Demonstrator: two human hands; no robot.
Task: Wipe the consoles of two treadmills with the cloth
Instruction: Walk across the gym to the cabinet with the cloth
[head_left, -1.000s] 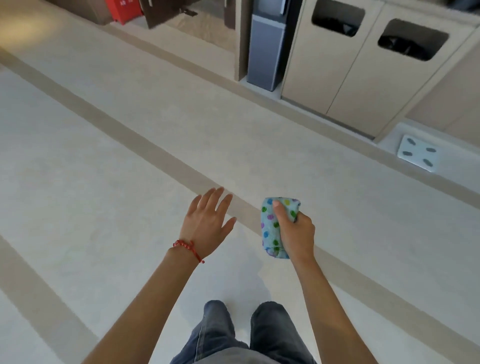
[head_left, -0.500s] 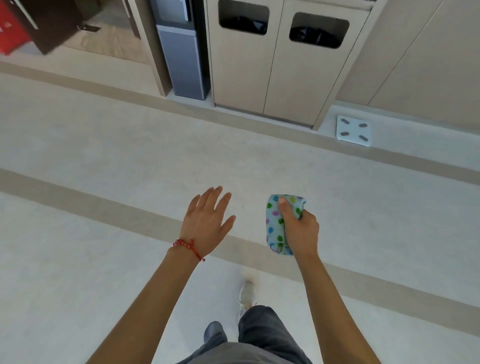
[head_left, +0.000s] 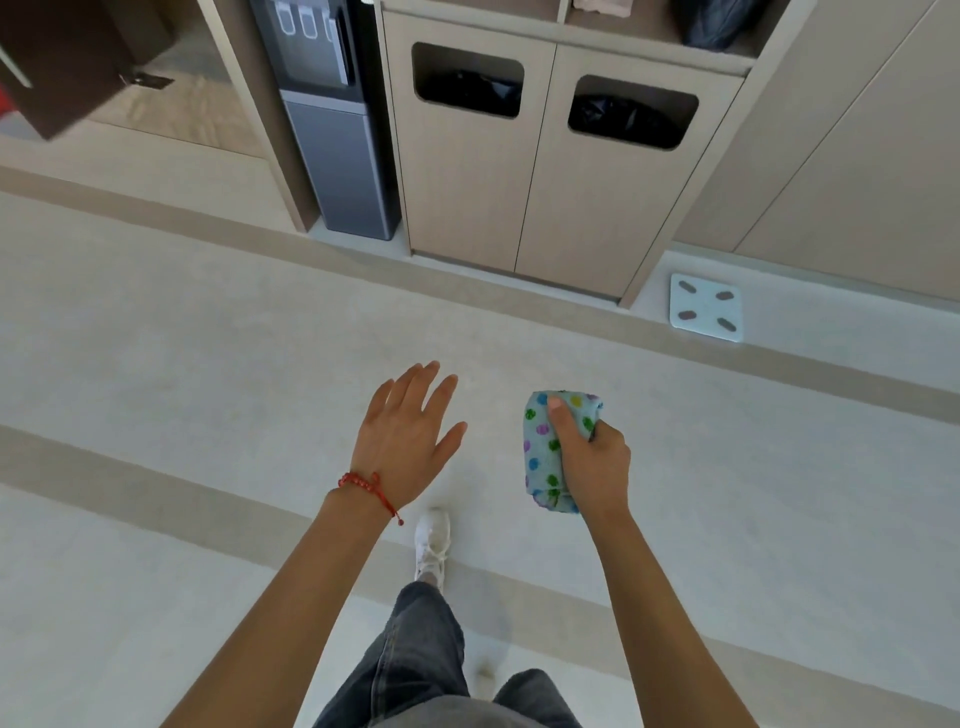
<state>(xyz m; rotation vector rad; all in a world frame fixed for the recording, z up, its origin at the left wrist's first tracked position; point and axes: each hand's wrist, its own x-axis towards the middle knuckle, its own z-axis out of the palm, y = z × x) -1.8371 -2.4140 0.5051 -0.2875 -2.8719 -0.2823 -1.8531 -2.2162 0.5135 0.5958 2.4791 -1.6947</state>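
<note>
gripping the bunched pale-blue cloth with coloured polka dots (head_left: 545, 452), your right hand (head_left: 592, 462) has its fingers curled round it and the thumb pressed on its far end, held out in the air over the pale stone-look floor with tan bands (head_left: 156, 364). your left hand (head_left: 405, 441) is just left of the cloth, apart from it, palm down, fingers straight and slightly spread, holding nothing; a red beaded string bracelet (head_left: 366, 488) sits on its wrist. below your arms, near you, are your grey trouser legs (head_left: 415, 654) and one white lace-up shoe (head_left: 432, 545) set forward on the floor. far ahead stands a beige cabinet with two dark bin openings (head_left: 545, 171), a grey-and-black water dispenser (head_left: 332, 130) to its left, and a white square bathroom scale (head_left: 705, 307) on the floor to its right.
</note>
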